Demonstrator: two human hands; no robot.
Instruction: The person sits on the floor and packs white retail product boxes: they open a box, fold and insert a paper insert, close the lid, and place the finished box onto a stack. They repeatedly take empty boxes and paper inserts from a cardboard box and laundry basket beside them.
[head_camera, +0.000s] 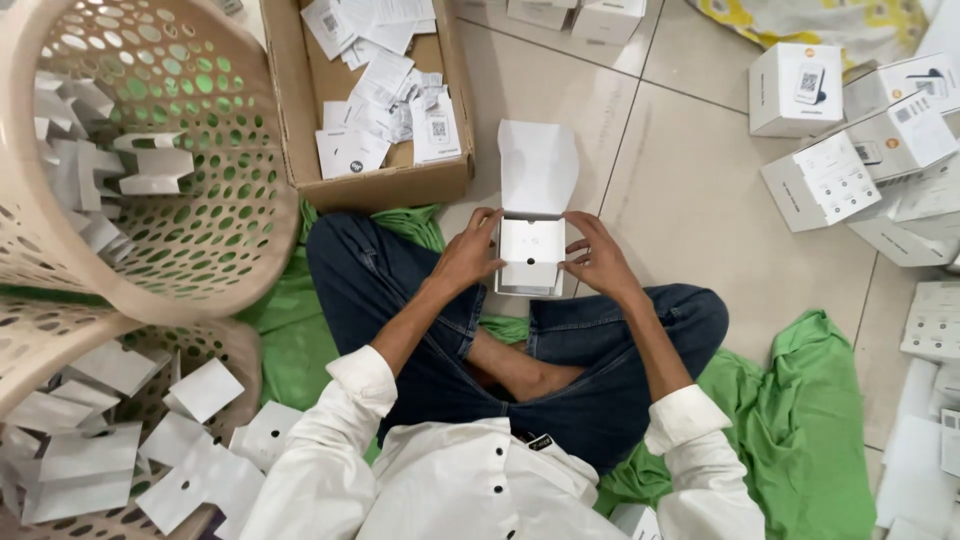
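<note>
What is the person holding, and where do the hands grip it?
A small open white box: left hand on its left edge, right hand on its right edge.

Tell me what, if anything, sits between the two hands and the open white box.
Nothing visible does. The left hand and right hand already grip the open white box at its two sides, with its lid flipped up away from them.
</note>
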